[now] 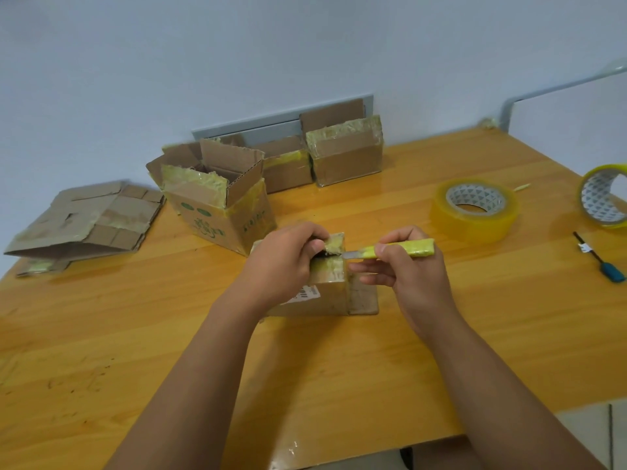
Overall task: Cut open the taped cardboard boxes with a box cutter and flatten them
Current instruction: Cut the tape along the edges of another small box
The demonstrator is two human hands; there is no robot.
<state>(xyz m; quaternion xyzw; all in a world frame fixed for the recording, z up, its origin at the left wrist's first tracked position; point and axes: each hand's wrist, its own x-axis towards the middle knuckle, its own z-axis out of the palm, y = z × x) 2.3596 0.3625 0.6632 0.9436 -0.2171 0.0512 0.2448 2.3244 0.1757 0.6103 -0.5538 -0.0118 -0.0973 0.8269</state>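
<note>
A: Where is the small brown cardboard box (334,293) with the yellowed tape?

B: Near the middle of the glossy wooden table (441,334). The left hand (283,262) curls over its top, thumb pinching a taped flap. The right hand (407,266) grips a yellow-handled box cutter (397,250), blade tip at the tape seam.

A: And beyond it?

B: Just behind, an opened brown box with green print (217,201). Far back, two taped boxes (346,154) by the wall. Far left, flattened cardboard (88,218). Right, two rolls of yellow tape (475,210), one lying flat, one on edge, and a small blue-tipped tool (600,259).
</note>
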